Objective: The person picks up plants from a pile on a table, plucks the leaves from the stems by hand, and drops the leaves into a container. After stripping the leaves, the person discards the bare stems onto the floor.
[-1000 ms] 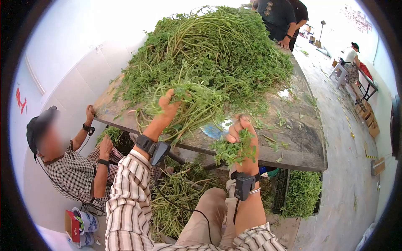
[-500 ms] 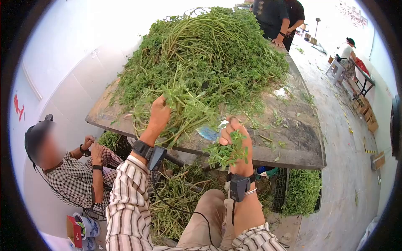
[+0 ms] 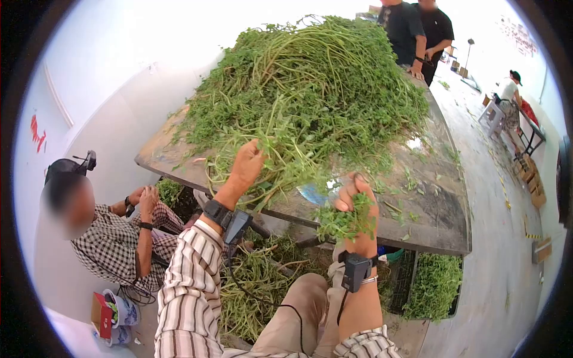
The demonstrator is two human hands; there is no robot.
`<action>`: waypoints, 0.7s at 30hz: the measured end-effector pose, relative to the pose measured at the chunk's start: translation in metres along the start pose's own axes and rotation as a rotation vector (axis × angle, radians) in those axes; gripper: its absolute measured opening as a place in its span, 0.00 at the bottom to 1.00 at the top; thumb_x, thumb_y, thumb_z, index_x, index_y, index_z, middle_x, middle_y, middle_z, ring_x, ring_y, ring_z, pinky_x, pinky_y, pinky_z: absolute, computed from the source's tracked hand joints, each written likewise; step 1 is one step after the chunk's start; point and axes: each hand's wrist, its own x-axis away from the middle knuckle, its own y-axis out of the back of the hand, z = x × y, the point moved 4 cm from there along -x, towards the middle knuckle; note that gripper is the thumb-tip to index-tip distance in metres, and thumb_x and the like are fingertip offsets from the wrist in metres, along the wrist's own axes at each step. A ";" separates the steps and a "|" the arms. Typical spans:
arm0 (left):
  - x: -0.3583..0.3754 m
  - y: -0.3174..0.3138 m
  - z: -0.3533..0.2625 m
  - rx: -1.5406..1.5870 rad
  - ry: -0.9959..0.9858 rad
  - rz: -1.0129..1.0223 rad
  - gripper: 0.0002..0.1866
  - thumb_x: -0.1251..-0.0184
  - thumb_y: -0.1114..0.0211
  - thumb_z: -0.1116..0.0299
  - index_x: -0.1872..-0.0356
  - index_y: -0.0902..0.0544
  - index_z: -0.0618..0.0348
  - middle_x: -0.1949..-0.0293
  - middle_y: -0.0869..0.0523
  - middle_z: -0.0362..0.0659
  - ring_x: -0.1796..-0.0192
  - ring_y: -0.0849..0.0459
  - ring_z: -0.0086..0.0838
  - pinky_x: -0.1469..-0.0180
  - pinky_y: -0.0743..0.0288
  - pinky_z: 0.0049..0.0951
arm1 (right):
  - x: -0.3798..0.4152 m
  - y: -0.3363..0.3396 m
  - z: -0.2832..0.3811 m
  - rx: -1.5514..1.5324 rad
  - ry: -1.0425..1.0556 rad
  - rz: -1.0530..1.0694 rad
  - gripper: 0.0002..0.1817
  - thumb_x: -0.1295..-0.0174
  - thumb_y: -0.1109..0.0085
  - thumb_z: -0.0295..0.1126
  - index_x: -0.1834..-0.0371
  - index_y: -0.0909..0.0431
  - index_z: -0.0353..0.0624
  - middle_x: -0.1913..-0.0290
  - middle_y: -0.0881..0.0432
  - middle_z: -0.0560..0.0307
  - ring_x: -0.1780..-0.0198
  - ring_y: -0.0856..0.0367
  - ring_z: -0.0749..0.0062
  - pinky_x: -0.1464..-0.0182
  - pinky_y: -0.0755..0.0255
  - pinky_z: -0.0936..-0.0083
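A tall heap of green leafy stems (image 3: 316, 89) covers a worn wooden table (image 3: 436, 209). My left hand (image 3: 246, 166) is closed around a bundle of long stems (image 3: 286, 158) at the near edge of the heap. My right hand (image 3: 358, 206) is held up in front of the table edge, gripping a small bunch of leafy tips (image 3: 343, 222). Both wrists carry black strapped devices with a cable running down.
A person in a checked shirt (image 3: 113, 238) sits low at the left. Cut stems (image 3: 256, 286) lie under the table, next to a dark crate of greens (image 3: 433, 286). Two people stand at the table's far end (image 3: 418, 36); another sits far right.
My left hand went from open fingers to closed around the stems and rose slightly. The seated person drew their hands from the table edge to their lap. The view shifted a little.
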 end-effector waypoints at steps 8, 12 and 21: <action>0.008 -0.005 -0.004 0.044 -0.168 0.090 0.12 0.30 0.44 0.63 0.57 0.19 0.61 0.56 0.17 0.42 0.52 0.21 0.29 0.49 0.26 0.31 | -0.009 0.015 -0.012 0.179 -0.035 -0.041 0.07 0.36 0.48 0.31 0.60 0.31 0.41 0.80 0.39 0.69 0.80 0.38 0.80 0.79 0.38 0.80; 0.016 -0.005 -0.013 0.252 -0.145 0.109 0.10 0.31 0.43 0.65 0.57 0.19 0.60 0.58 0.18 0.42 0.52 0.22 0.30 0.48 0.28 0.32 | -0.001 -0.003 -0.019 0.349 -0.075 -0.106 0.09 0.36 0.46 0.33 0.58 0.28 0.40 0.80 0.35 0.68 0.80 0.36 0.80 0.79 0.37 0.81; 0.017 -0.007 -0.027 -0.160 -0.218 0.153 0.11 0.34 0.40 0.65 0.54 0.19 0.55 0.58 0.19 0.43 0.53 0.23 0.34 0.49 0.29 0.34 | -0.004 -0.024 -0.033 1.005 0.118 -0.029 0.19 0.35 0.45 0.40 0.49 0.25 0.36 0.77 0.34 0.74 0.77 0.42 0.91 0.76 0.48 0.88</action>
